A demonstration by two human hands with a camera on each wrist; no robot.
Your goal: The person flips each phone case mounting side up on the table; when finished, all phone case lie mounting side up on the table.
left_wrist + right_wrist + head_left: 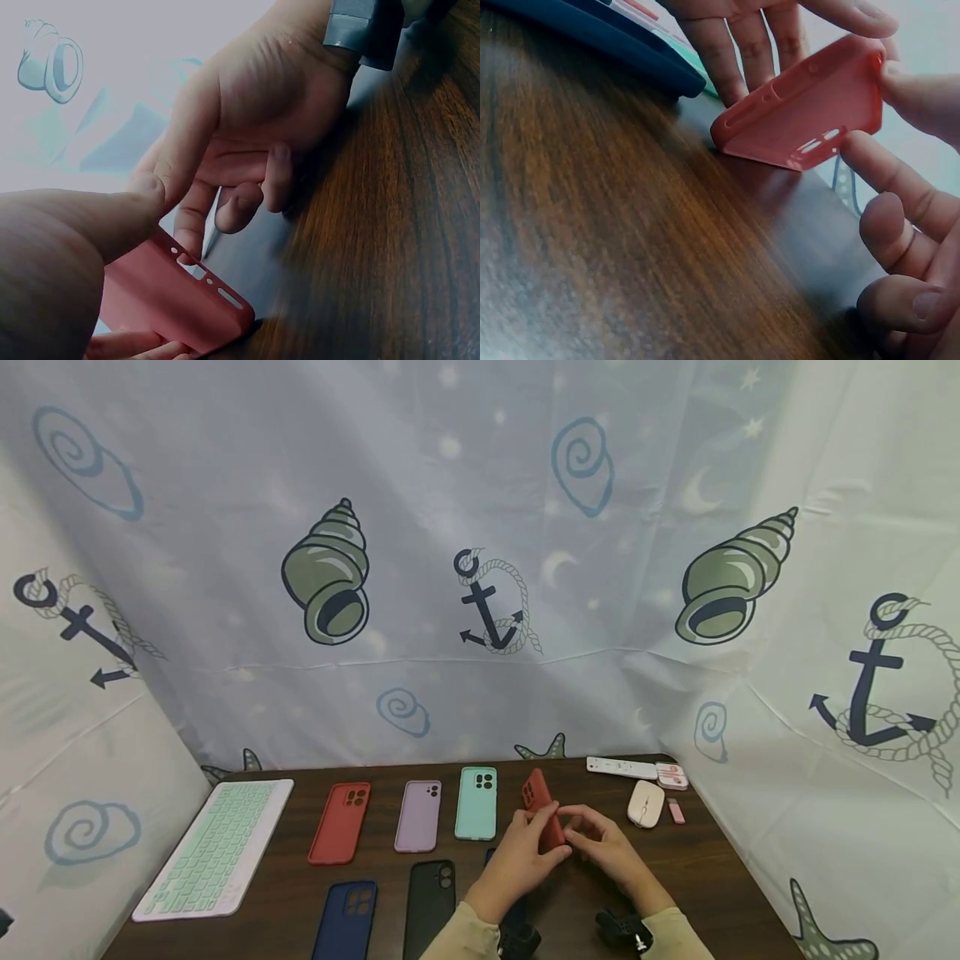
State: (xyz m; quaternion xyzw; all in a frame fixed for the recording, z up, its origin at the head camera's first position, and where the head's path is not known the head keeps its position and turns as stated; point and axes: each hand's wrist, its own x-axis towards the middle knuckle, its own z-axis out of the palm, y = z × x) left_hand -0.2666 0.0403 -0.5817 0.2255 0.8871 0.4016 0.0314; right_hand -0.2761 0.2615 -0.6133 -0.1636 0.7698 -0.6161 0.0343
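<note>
A red phone case is tilted up over the table between both hands, its hollow inside and cut-outs showing in the right wrist view. My left hand grips it by one side, thumb on one face and fingers behind. At the other edge, my right hand pinches the case with thumb and index finger. The remaining right fingers curl loosely, apart from the case, as the left wrist view shows. A dark blue case lies beneath my left wrist, mostly hidden.
Red, lilac, mint, navy and black phone cases lie to the left. A keyboard stands at far left. A mouse, pink USB stick and white remote lie right.
</note>
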